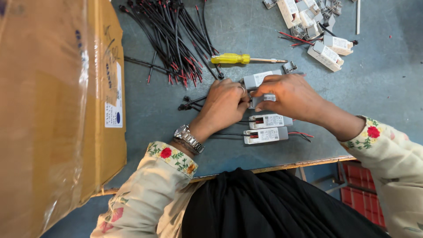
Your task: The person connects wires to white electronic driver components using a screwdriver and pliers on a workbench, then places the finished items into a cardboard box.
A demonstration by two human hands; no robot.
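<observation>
One head-worn camera looks steeply down, close over the grey-blue worktable point(176, 132). The table's near edge lies at 6 o'clock, and a brown cardboard box point(61, 110) fills 9 o'clock.

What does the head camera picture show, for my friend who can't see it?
Two hands, the left hand and the right hand, meet over a small grey box on a grey-blue table. Two white wired boxes lie just below them, a yellow screwdriver and a pile of black wires above. A big cardboard box stands to the left.
</observation>
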